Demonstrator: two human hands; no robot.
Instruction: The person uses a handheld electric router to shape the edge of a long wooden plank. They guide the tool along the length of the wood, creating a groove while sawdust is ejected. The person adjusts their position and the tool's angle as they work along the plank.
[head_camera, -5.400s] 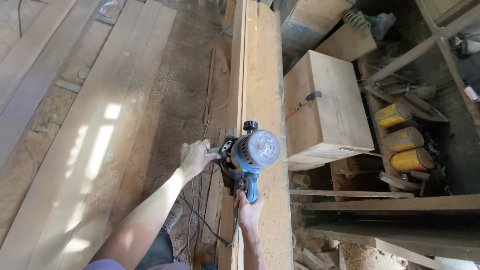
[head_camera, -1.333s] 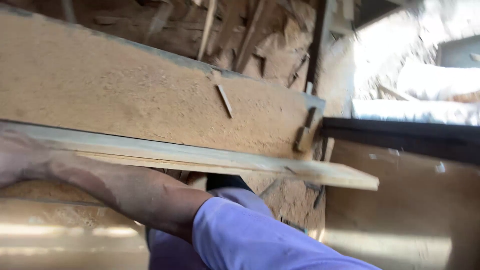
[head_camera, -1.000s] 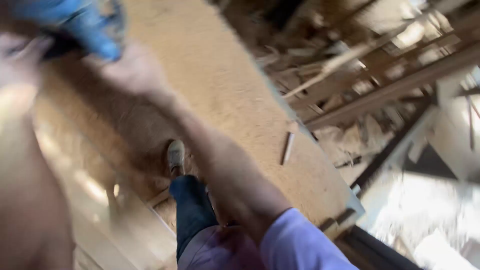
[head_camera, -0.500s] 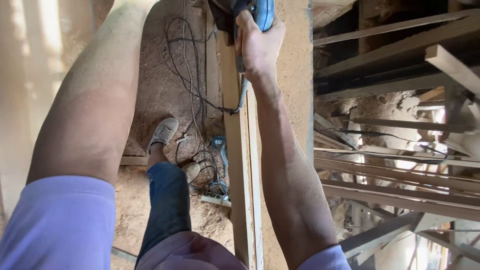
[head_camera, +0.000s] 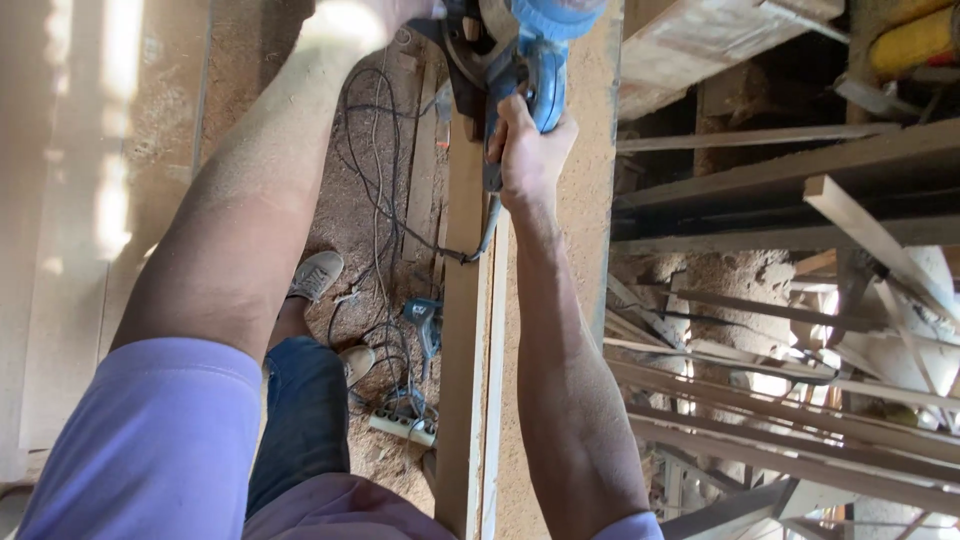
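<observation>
Running the blue power tool (head_camera: 535, 45) along the top edge of the upright plank (head_camera: 462, 330); the tool sits at the far end of my reach, partly cut off by the top of the view. My right hand (head_camera: 528, 150) is wrapped closed around the rear handle, fingers fully round it. My left hand (head_camera: 350, 18) is up at the tool's front, overexposed, so I cannot tell how it grips or whether it's closed.

To do this well, I reckon: keep the base flat on the narrow edge, no rocking, even push from the right hand, left only steering. The wider sawdust-covered board (head_camera: 560, 330) just beside the plank is a fair reference for staying straight.

Main risk looks like the cord (head_camera: 480, 235): it drops off the handle close to the plank and joins the tangle of cable (head_camera: 375, 180) on the sawdust floor (head_camera: 340, 230), near the power strip (head_camera: 402, 426) and my shoe (head_camera: 316, 275). Keep it trailing behind, feet clear.
</observation>
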